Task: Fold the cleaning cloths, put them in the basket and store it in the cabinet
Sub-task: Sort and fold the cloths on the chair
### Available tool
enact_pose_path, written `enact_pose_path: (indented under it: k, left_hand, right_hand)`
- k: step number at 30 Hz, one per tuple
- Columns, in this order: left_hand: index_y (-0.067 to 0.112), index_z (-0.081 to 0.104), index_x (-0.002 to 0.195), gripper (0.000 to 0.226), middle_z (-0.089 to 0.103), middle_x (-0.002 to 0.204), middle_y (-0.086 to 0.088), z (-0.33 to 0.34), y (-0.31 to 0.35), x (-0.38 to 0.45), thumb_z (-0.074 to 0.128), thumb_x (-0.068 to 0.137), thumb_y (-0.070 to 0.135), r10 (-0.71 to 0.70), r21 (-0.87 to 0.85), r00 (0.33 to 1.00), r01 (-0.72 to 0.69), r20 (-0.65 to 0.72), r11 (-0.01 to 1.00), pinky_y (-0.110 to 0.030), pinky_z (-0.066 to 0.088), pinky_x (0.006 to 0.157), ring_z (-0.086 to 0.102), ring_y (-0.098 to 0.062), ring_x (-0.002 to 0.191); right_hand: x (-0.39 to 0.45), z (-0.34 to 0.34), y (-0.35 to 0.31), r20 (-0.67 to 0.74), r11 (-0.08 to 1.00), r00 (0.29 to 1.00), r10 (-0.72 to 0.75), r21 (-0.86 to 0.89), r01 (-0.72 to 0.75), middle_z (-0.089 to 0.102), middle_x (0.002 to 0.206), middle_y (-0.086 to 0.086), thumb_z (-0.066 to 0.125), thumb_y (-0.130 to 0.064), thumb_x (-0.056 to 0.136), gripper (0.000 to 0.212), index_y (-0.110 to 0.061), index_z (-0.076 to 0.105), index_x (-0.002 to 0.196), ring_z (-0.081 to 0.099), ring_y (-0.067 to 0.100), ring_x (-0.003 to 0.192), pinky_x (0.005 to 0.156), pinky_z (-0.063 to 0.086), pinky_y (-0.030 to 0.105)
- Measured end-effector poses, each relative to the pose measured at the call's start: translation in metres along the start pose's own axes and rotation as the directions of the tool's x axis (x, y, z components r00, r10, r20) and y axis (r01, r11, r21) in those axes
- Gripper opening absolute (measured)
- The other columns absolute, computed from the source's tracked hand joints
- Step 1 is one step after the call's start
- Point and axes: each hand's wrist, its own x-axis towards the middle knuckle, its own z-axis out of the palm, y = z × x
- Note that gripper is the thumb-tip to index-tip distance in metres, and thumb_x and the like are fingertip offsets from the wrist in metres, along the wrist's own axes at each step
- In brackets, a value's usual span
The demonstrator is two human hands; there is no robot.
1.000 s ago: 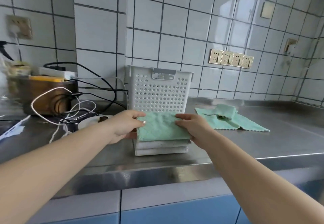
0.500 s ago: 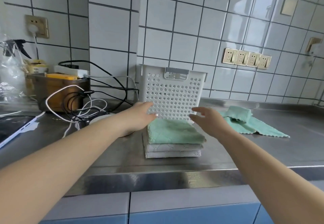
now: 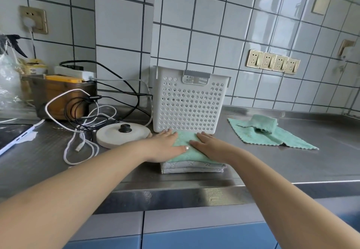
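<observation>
**Both palms flat on the folded stack**

Left hand and right hand lie side by side on the green folded cloth, fingers straight and spread, pressing down, gripping nothing. That green cloth tops a stack directly under the palms; beneath it sit two pale grey folded cloths, their edges peeking out on the near side, below the right wrist. The stack rests on the steel counter.

Just beyond the fingertips stands the white perforated basket, upright, its front wall almost touching the far edge of the stack. Off past the right hand, well apart, a loose green cloth lies spread on the counter with one part bunched up on top. Out past the left hand sits a round white kettle base, and further that way a tangle of black and white cables in front of a brown box.
</observation>
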Motion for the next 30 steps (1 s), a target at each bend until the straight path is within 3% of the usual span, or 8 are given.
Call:
enact_pose_path:
  k: [3,7,11,15,20,22,25,30]
  left_hand:
    - [0.021,-0.002,0.15,0.079,-0.008,0.158,-0.001,-0.001,0.001,-0.002,0.024,0.09,0.065,-0.013,-0.022,1.0,0.012,-0.017,1.0,-0.045,-0.001,0.119,-0.006,-0.016,0.146]
    - [0.022,0.024,0.148,0.068,0.028,0.154,0.001,-0.017,0.011,-0.012,0.047,0.091,0.051,0.035,-0.205,0.98,-0.076,-0.197,0.976,-0.031,0.024,0.114,0.028,-0.017,0.14]
    - [0.03,0.055,0.125,0.037,0.06,0.117,0.011,-0.031,0.028,-0.031,0.054,0.09,0.041,0.067,-0.376,0.908,-0.238,-0.415,0.896,-0.025,0.043,0.086,0.058,-0.009,0.105]
    - [0.033,0.062,0.097,0.01,0.068,0.098,0.01,-0.025,0.06,-0.053,0.057,0.09,0.037,0.154,-0.533,0.889,-0.389,-0.431,0.751,-0.022,0.045,0.068,0.067,-0.008,0.079]
    - [0.027,0.065,0.097,0.011,0.071,0.093,0.004,0.028,0.13,-0.075,0.057,0.09,0.031,0.359,-0.611,0.862,-0.507,-0.358,0.608,-0.028,0.051,0.076,0.068,-0.008,0.075]
    - [0.022,0.065,0.099,0.012,0.072,0.093,0.001,0.059,0.165,-0.083,0.057,0.091,0.028,0.448,-0.663,0.848,-0.511,-0.283,0.547,-0.024,0.051,0.07,0.067,-0.006,0.071]
    - [0.021,0.064,0.098,0.009,0.071,0.093,0.001,0.106,0.212,-0.095,0.058,0.092,0.023,0.58,-0.728,0.8,-0.489,-0.154,0.481,-0.01,0.045,0.058,0.064,0.0,0.065]
    - [0.022,0.064,0.101,0.013,0.071,0.096,0.002,0.182,0.285,-0.119,0.057,0.092,0.027,0.743,-0.763,0.665,-0.442,0.074,0.472,-0.021,0.05,0.071,0.069,-0.011,0.08]
  right_hand:
    - [-0.002,-0.001,-0.005,-0.039,0.997,0.997,0.071,-0.032,-0.072,0.015,0.158,0.002,0.027,-0.064,0.091,0.074,-0.019,0.019,0.149,0.016,0.023,0.144,0.117,0.016,0.045]
    - [-0.019,-0.013,-0.019,-0.38,0.994,0.924,0.052,0.107,-0.012,0.048,0.141,-0.001,0.044,-0.052,0.092,0.053,-0.023,0.043,0.137,0.048,0.021,0.125,0.103,0.039,0.035]
    - [-0.056,-0.02,-0.017,-0.545,0.949,0.835,0.079,0.297,0.104,0.059,0.128,-0.006,0.052,-0.04,0.093,0.033,-0.026,0.058,0.122,0.054,0.011,0.117,0.09,0.039,0.023]
    - [-0.114,-0.019,-0.002,-0.605,0.896,0.786,0.13,0.41,0.168,0.064,0.117,-0.01,0.055,-0.034,0.092,0.02,-0.03,0.063,0.11,0.055,0.004,0.112,0.094,0.04,0.023]
    - [-0.22,0.002,0.033,-0.609,0.867,0.733,0.302,0.496,0.055,0.065,0.098,-0.021,0.057,-0.03,0.091,0.013,-0.042,0.061,0.094,0.057,-0.012,0.083,0.071,0.042,0.009]
    - [-0.266,0.011,0.051,-0.592,0.849,0.696,0.407,0.527,-0.048,0.065,0.095,-0.021,0.057,-0.03,0.092,0.011,-0.039,0.062,0.096,0.058,-0.005,0.076,0.06,0.043,0.01]
    - [-0.331,0.024,0.076,-0.572,0.818,0.636,0.518,0.548,-0.173,0.065,0.099,-0.016,0.056,-0.026,0.093,0.015,-0.028,0.065,0.105,0.059,-0.005,0.084,0.066,0.041,0.001]
    - [-0.438,0.062,0.125,-0.507,0.669,0.449,0.736,0.645,-0.368,0.065,0.097,-0.02,0.054,-0.024,0.094,0.014,-0.03,0.065,0.1,0.058,-0.01,0.084,0.077,0.045,0.013]
